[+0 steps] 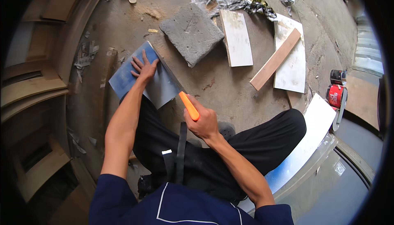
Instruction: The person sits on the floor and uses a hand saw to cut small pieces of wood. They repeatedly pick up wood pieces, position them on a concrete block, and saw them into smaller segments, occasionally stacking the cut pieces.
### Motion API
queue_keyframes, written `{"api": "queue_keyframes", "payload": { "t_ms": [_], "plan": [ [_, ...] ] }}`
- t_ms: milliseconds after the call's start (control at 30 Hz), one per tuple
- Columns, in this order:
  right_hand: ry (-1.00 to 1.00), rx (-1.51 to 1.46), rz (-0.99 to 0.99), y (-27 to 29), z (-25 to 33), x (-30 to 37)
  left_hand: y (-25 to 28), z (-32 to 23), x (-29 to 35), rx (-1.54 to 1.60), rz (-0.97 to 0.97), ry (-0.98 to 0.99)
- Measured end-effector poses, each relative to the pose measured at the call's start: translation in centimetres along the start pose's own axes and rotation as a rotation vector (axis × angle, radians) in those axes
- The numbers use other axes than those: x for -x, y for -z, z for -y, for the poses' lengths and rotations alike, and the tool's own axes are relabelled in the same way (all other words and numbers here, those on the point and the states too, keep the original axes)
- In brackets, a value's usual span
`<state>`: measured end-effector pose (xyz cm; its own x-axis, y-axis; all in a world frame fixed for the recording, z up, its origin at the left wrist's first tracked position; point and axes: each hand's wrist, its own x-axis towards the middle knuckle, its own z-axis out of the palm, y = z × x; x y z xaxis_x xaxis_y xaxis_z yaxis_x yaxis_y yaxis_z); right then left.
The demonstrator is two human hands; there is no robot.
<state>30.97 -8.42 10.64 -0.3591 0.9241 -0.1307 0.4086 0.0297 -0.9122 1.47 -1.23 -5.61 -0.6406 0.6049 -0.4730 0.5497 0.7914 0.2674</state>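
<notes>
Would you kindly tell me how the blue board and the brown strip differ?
The blue board is broad, while the brown strip is long and narrow. The blue board looks unevenly tinted, whereas the brown strip is a fairly even reddish brown. The left hand is spread on the blue board; no hand touches the brown strip, which lies partly across a white board. Both are flat and straight-edged.

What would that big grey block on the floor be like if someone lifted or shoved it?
The grey block is probably heavy for its size, since its pitted surface looks like concrete. Its flat faces and square corners suggest it would slide rather than roll. The rough texture should make it less slippery to hold.
</notes>
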Motion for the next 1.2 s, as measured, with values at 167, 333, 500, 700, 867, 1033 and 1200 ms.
{"api": "queue_keyframes", "payload": {
  "t_ms": [167, 333, 500, 700, 867, 1033, 1200],
  "plan": [
    [0.035, -0.009, -0.049, -1.8, -0.6, 0.6, -0.2, 0.8, -0.3, -0.007, 0.043, -0.004],
    [0.005, -0.039, -0.011, -1.3, -0.3, 1.8, 0.3, 0.6, 0.0, -0.007, 0.061, -0.011],
    [0.021, -0.069, -0.004, -1.5, -1.3, 1.8, 0.4, 0.9, 0.1, 0.001, 0.074, -0.019],
    [-0.014, -0.101, 0.051, -3.0, -2.0, -1.5, 0.5, 0.3, 0.0, -0.012, 0.072, -0.039],
    [0.074, -0.106, -0.006, -2.5, -2.5, -0.1, 0.5, 0.6, 0.1, -0.014, 0.074, -0.016],
    [0.000, -0.133, 0.031, -2.9, -2.6, -0.8, 0.3, 0.7, 0.0, -0.021, 0.069, -0.038],
    [0.009, -0.117, 0.050, -2.5, -2.4, -2.0, 0.4, 0.9, -0.3, -0.047, 0.079, -0.027]
  ]
}}
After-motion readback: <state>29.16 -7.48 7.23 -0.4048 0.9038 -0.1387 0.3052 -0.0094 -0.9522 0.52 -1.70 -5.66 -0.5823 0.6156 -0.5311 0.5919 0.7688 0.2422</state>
